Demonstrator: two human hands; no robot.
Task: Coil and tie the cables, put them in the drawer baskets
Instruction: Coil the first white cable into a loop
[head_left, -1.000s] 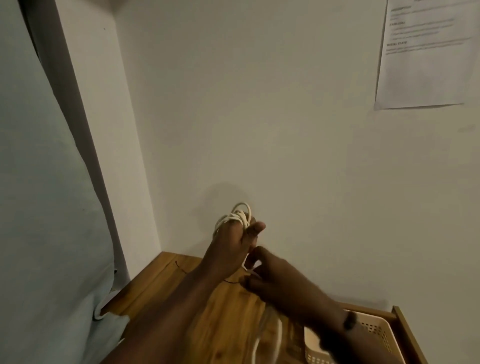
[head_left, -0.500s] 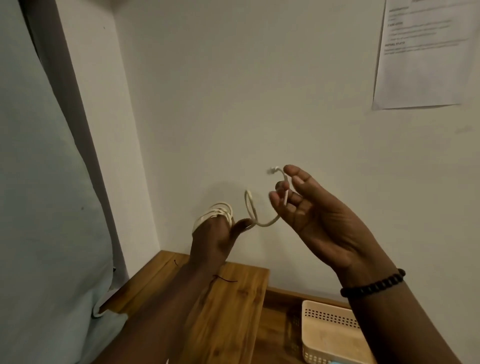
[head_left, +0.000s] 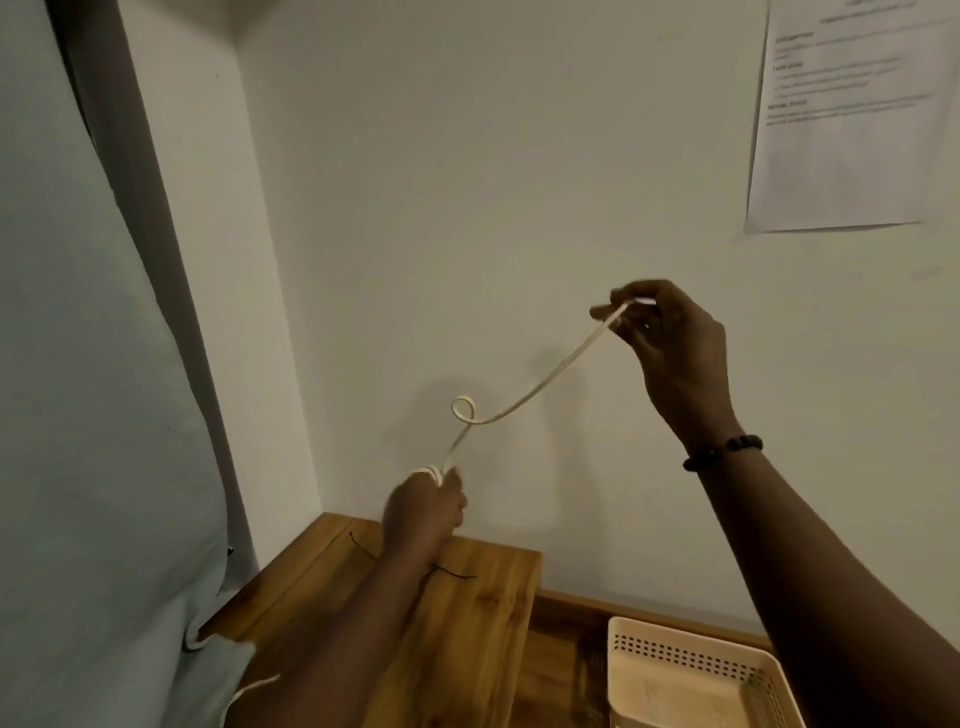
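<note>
right hand (head_left: 675, 353) raised, cable (head_left: 540, 387) now stretched (one loop)

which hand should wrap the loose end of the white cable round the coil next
Probably the right hand. It pinches the free end of the white cable, raised clear. The left hand grips the coil over the wooden top, so it is busy holding.

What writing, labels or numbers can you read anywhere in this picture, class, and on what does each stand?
White printed paper sheet taped to the wall: several lines and bold headings, all too blurred to read.
Cream perforated plastic basket, white cable, wooden top: no text visible.
</note>
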